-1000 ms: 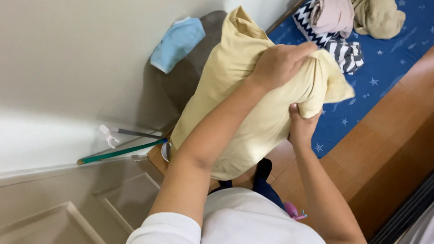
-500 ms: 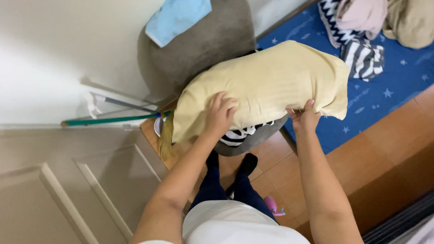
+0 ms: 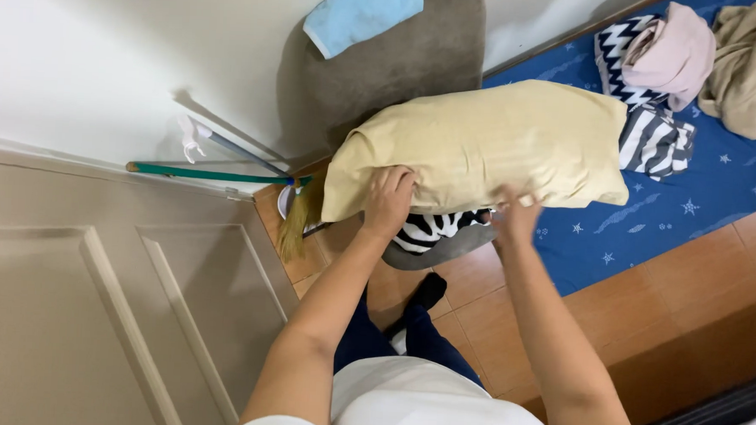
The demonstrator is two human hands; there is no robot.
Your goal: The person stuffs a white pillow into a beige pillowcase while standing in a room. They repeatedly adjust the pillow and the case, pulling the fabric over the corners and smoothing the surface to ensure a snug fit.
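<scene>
A pale yellow pillow (image 3: 491, 145) lies lengthwise across a black-and-white striped cushion (image 3: 432, 228) at the corner of a blue star-patterned mattress (image 3: 701, 201). My left hand (image 3: 389, 200) presses its fingers on the pillow's near left edge. My right hand (image 3: 515, 217), blurred, hovers with spread fingers just under the pillow's near edge, touching or just off it. A grey cushion (image 3: 401, 65) with a light blue cloth (image 3: 365, 12) on it leans on the white wall behind.
A beige panelled door (image 3: 94, 302) stands at left. A broom with a green handle (image 3: 210, 174) and a mop lean in the corner. Zigzag, pink and tan clothes (image 3: 682, 56) are piled on the mattress. Brown tiled floor (image 3: 645, 335) lies under my dark-trousered legs.
The pillow went from held upright to lying flat on the striped cushion. My right hand has loosened from its edge, while my left hand stays on it.
</scene>
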